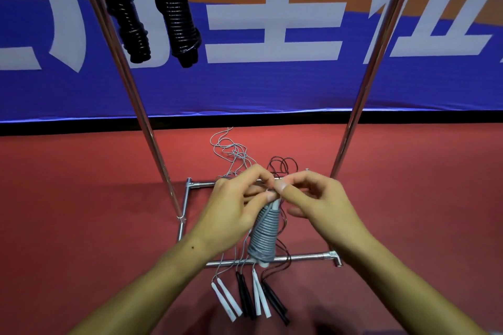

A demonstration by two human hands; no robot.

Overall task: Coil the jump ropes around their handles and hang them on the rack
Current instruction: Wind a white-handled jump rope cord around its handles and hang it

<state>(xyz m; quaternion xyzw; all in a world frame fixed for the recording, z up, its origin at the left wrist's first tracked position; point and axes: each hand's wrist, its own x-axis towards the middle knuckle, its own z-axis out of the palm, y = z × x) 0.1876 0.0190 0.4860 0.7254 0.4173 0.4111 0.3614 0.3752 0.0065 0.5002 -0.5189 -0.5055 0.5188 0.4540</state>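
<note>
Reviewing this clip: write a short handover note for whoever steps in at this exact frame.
Left hand grips the top of the grey coiled rope, which is wound round its white handles.
Right hand pinches the rope end at the top of that coil.
Done: two black coiled ropes hang from the rack, upper left.
Left: secure and hang the grey coil, then coil and hang the loose ropes whose white and black handles lie on the red floor by the rack's base.

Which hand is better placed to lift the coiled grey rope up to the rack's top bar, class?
Probably the left hand: it grips the grey coiled rope round its handles, while the right hand only pinches the rope end at the top.
</note>
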